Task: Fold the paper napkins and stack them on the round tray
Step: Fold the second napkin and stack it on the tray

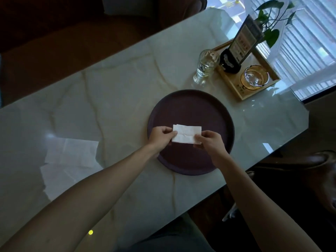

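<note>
Pinching a folded napkin [187, 134] over the tray [190, 106], left hand [161, 136] and right hand [209, 140] each grip an end. Next, I'd say: lay it flat, then fetch the sheets [71, 160] on the surface [109, 97].

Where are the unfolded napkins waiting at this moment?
In the head view the unfolded napkins lie flat on the marble table, left of the round tray and beside the left forearm, apart from the tray.
</note>
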Tool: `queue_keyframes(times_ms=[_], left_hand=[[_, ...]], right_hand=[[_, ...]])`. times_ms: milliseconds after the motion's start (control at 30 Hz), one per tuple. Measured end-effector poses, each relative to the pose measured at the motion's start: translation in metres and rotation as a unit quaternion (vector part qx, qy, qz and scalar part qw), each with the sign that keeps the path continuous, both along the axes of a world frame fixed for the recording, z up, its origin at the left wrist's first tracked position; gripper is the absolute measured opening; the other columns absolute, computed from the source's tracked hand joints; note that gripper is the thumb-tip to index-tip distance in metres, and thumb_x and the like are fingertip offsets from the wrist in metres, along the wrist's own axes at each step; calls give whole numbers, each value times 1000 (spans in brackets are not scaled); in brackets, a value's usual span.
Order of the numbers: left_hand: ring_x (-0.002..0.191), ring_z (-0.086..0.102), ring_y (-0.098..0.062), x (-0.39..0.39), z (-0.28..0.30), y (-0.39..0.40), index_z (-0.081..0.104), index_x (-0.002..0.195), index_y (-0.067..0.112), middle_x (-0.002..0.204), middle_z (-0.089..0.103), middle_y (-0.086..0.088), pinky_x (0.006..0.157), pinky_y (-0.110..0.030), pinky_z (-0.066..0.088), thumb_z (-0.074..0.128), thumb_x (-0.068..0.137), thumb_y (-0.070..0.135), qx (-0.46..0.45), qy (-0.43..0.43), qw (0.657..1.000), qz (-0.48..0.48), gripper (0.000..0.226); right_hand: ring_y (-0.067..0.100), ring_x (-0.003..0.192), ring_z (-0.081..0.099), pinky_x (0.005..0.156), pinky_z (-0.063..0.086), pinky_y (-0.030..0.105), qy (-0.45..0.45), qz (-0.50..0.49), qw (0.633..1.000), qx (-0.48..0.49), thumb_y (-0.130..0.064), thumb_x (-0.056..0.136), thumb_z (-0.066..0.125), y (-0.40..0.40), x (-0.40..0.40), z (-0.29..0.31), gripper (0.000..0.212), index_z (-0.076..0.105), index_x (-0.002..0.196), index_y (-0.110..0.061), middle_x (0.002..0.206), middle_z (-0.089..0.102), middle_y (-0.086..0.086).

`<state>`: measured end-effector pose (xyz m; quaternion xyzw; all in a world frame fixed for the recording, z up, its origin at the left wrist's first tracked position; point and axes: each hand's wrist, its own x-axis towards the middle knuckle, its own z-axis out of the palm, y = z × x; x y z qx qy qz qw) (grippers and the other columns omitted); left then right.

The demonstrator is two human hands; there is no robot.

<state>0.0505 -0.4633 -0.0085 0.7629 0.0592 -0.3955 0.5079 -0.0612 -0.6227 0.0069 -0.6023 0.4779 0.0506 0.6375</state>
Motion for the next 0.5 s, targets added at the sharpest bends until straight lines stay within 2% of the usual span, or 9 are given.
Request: queue_keyframes(times_ms=[133,200,267,367,500], left_hand=[[74,65,-13,3,-18,-12,71,81,22,81,71,1,80,-39,61,75,88,15,50,-30,998,-12,11],[78,67,-12,5,-24,-16,76,86,18,82,72,4,81,-35,60,76,87,17,68,-48,996,-29,2],[79,66,-12,5,-29,-21,78,93,13,83,73,2,81,-33,58,75,87,17,76,-57,994,-45,8],[73,63,-9,5,-33,-26,78,94,13,76,69,6,71,-23,51,76,87,15,89,-80,991,-52,8],[69,60,-1,5,-40,-29,78,95,15,73,65,13,64,-11,43,76,87,17,110,-108,986,-65,9]], right_hand=[[21,72,72,72,62,37,46,-1,999,-26,-9,88,67,-9,0,-19,7,74,85,-7,86,75,12],[21,70,67,67,59,37,67,8,997,-37,-13,86,67,-13,0,-26,10,73,85,-6,82,72,10],[20,68,62,65,55,39,82,15,995,-48,-16,84,66,-15,-1,-33,14,72,85,-3,80,68,11],[21,72,64,72,58,46,90,17,994,-57,-16,84,65,-16,-1,-39,12,72,87,-6,87,72,15],[27,87,70,82,59,50,96,28,992,-77,-17,86,65,-16,1,-46,8,71,91,-15,91,73,6]])
